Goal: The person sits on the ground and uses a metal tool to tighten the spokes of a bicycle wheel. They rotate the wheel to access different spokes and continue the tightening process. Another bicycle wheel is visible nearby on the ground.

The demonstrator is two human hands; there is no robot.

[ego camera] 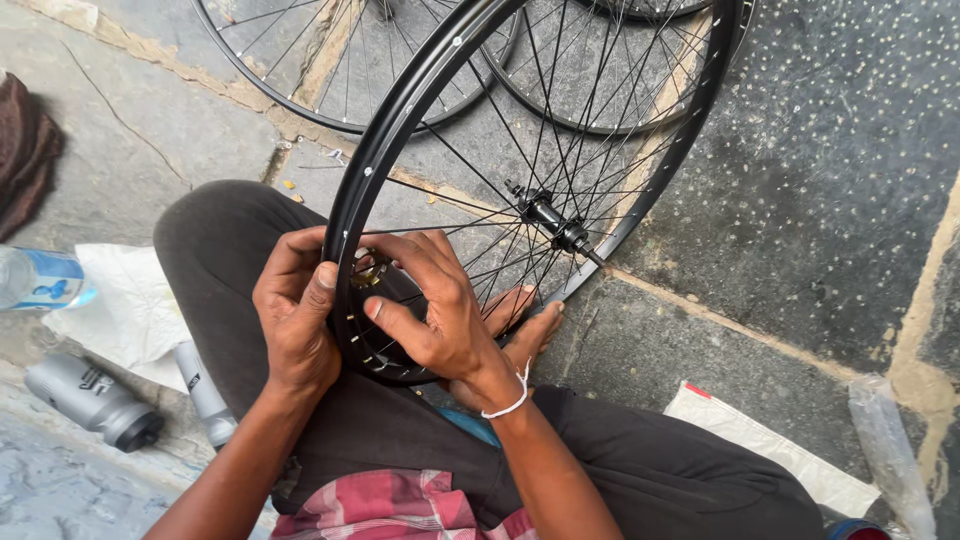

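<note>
While we sit cross-legged on the stone floor (840,200), our left hand (295,310) wraps the outer edge of a black bicycle wheel rim (400,120), thumb pressed against its side wall, gripping it firmly. Our right hand (435,310) reaches through from the inner side of the same rim, fingers curled toward a small brass-coloured spoke nipple (366,275) seated in the rim between the two hands; whether the fingertips actually pinch it we cannot tell. A white thread bracelet (510,400) circles the right wrist. The rim stands upright and tilted, its lowest part resting on our lap against the dark trousers (230,240), with a bare foot (525,325) just behind the spokes (480,215). Near the centre of the wheel, up and to the right of the hands, sits the black hub (552,220). Beyond the rim's top lie two more spoked wheels (330,60) flat on the floor. To the left of the rim, beside our knee, are a white cloth (120,300), a clear plastic bottle (40,280) and two grey bottles (95,400). To the right of the rim, by our other leg, lies a white sack (770,440).
</note>
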